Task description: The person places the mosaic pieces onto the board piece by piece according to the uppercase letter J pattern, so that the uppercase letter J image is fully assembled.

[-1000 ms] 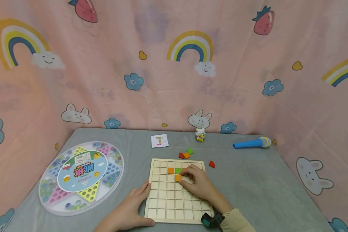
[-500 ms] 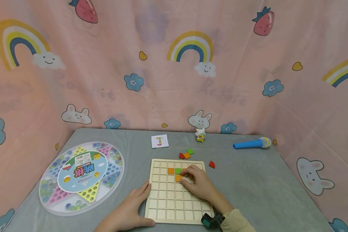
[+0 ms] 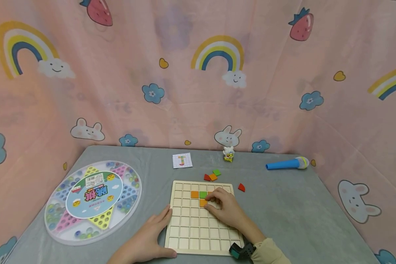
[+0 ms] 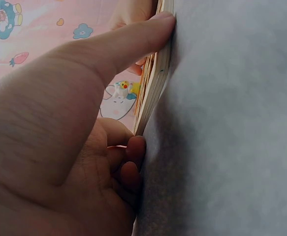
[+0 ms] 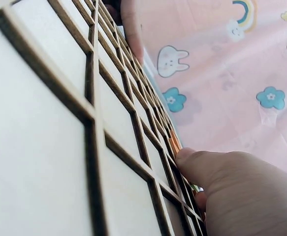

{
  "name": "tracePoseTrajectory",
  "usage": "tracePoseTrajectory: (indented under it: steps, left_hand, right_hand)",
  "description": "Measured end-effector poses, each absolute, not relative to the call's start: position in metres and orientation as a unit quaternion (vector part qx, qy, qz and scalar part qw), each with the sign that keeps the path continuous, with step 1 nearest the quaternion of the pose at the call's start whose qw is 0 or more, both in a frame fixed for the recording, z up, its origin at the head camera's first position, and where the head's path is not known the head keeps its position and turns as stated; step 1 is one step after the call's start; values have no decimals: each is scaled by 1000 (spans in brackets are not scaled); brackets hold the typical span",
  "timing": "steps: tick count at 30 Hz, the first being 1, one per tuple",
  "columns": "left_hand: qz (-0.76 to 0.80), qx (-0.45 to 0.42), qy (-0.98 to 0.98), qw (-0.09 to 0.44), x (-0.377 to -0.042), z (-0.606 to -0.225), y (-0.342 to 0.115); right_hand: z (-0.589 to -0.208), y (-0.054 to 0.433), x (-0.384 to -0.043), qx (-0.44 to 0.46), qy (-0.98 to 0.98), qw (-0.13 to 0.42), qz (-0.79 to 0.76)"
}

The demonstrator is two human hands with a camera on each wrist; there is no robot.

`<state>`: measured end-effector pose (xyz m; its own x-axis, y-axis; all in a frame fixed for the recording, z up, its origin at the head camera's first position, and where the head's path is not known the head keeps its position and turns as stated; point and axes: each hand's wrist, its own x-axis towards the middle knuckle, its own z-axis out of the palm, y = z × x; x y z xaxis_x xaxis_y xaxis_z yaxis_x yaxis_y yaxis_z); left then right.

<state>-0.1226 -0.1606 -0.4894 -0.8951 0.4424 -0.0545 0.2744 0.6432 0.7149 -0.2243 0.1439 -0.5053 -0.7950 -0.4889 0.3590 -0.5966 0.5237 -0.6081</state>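
A pale wooden grid board (image 3: pixel 189 238) lies on the grey tabletop. Along its left side, my left hand (image 3: pixel 145 234) is spread with fingers extended, thumb at the near left corner; the left wrist view shows that thumb pressed to the board's edge (image 4: pixel 155 81). Over the upper part of the grid, my right hand (image 3: pixel 229 209) pinches an orange square tile (image 3: pixel 202 202), thumb and forefinger at its right side. Above that tile sit a green tile (image 3: pixel 202 194) and an orange tile to its left (image 3: pixel 194 194). Another orange one is mostly hidden by the right fingers.
Behind the board lie loose red (image 3: pixel 206 177), orange (image 3: pixel 213 177) and green (image 3: pixel 216 172) pieces, with another red piece (image 3: pixel 241 187) off right. A pattern card (image 3: pixel 182 160), small figurine (image 3: pixel 228 154) and toy microphone (image 3: pixel 285 163) are farther back. A round marble game (image 3: pixel 94 203) occupies the left.
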Motion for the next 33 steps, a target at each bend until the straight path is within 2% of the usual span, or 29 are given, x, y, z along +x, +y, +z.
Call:
tracePoseTrajectory:
  steps: [33]
  left_hand:
    - [368,200,901,114,-123,-489,-161]
  right_hand:
    - [-504,144,-225,294,-869,43,396]
